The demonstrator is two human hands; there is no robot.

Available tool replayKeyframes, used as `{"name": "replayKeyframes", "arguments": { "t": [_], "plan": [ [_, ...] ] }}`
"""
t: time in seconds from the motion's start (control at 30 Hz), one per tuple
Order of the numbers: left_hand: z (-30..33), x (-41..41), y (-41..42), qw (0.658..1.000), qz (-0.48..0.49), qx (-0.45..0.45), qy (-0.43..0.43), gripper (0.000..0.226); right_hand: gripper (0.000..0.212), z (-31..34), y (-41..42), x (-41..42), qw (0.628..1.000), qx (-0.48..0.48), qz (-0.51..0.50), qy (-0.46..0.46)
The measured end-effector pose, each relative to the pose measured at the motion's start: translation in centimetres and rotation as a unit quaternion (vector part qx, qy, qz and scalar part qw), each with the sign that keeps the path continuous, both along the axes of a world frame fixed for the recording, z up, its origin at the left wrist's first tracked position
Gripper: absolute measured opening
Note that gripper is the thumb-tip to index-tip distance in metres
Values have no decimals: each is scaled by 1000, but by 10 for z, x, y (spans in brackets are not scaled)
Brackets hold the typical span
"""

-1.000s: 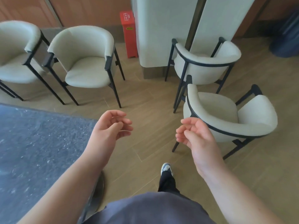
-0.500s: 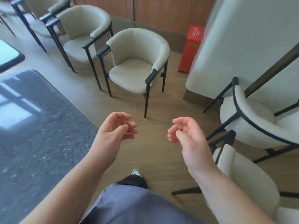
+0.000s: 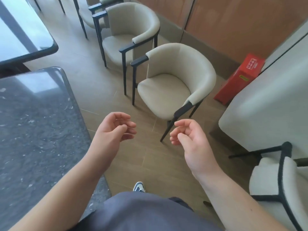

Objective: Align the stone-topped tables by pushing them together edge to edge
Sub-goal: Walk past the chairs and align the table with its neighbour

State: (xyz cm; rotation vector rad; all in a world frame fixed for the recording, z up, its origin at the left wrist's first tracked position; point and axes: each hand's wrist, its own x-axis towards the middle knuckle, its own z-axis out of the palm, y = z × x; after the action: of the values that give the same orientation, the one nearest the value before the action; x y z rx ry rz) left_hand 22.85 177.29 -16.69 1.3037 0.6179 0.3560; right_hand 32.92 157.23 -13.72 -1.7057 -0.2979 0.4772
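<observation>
both hands are being held out over the wooden floor (image 3: 136,160), empty and touching nothing. the left hand (image 3: 113,130) is being kept loosely curled, its grip apart, just beside the right edge of the near tabletop (image 3: 38,124). the right hand (image 3: 191,139) is being held the same way, fingers (image 3: 179,125) bent and parted, in front of the leg of the nearest chair (image 3: 173,84). the near tabletop, dark speckled stone, is being seen at the left, and the far tabletop (image 3: 23,35), glossy and dark-edged, is being seen at the upper left; the two are being shown apart, with a gap between their facing edges. more cream chairs are being seen in a row along the panelled wall, the next chair (image 3: 131,30) standing just beside the nearest one. a red box (image 3: 241,77) is being seen leaning by a white pillar (image 3: 266,105) at the right. one shoe (image 3: 139,186) is being shown on the floor below the hands.
</observation>
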Motion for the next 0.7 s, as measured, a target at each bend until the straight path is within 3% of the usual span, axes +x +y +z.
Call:
{"name": "replayKeyframes", "arguments": {
  "t": [0.37,0.7],
  "plan": [
    [1,108,42,990,132,38,6,27,29,-22,66,156,990,55,121,41],
    [10,228,45,974,220,48,12,26,26,-2,122,311,968,55,242,43]
  ]
}}
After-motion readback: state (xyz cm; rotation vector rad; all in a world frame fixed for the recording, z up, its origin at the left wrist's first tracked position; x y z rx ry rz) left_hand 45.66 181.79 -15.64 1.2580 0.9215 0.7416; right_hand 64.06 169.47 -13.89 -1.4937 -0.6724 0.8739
